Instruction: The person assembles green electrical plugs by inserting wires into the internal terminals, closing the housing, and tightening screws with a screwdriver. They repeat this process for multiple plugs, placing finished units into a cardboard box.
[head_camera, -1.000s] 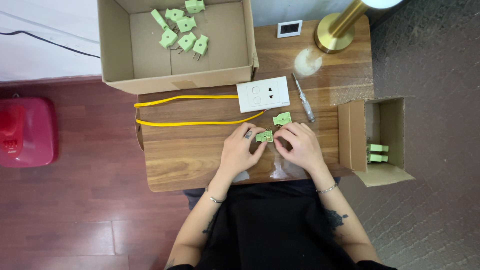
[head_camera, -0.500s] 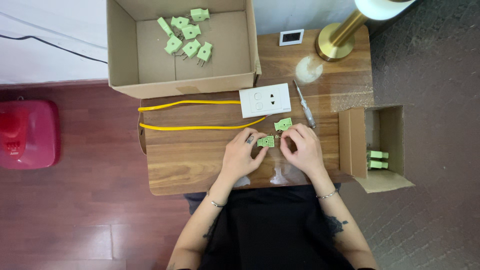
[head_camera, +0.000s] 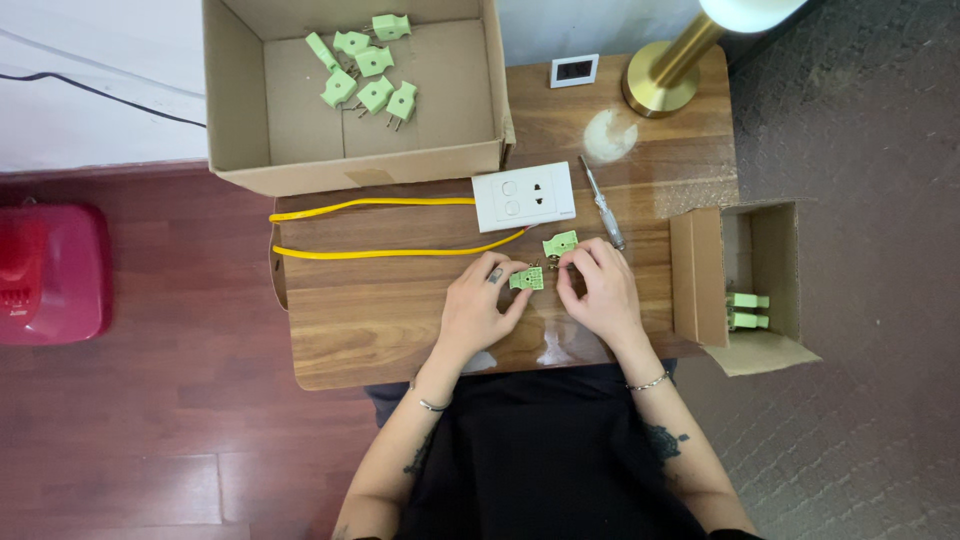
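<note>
1. Left hand (head_camera: 478, 305) rests on the wooden worktop (head_camera: 400, 320); its fingers pinch 1 green plug half (head_camera: 527, 278), w/ small metal parts showing on it.
2. Right hand (head_camera: 598, 290) sits just beside it, fingers curled & pressed together at the right edge of that same plug half; can't tell what, if anything, is between the tips.
3. 1 more green plug piece (head_camera: 560, 243) lies on the worktop just above the right hand, apart from the held one.
4. 1 white wall socket plate (head_camera: 524, 196) lies flat near the worktop middle, w/ 2 yellow wires (head_camera: 380, 228) running left from it, looping at the left edge.
5. 1 screwdriver (head_camera: 603, 205) lies just right of the socket plate, tip pointing up.
6. Big cardboard box (head_camera: 250, 110) at the top left, open, holds 6 green plugs (head_camera: 372, 62) loose on its floor, clustered near the back.
7. Small cardboard box (head_camera: 700, 270) at the right edge of the worktop, open side facing right; 2 green plugs (head_camera: 748, 310) show inside.
8. 1 brass lamp base (head_camera: 658, 85) at the top right corner; 1 small white device w/ dark screen (head_camera: 574, 70) just left of it.
9. 1 red container (head_camera: 50, 270) stands on the wood floor, well apart on the left.
</note>
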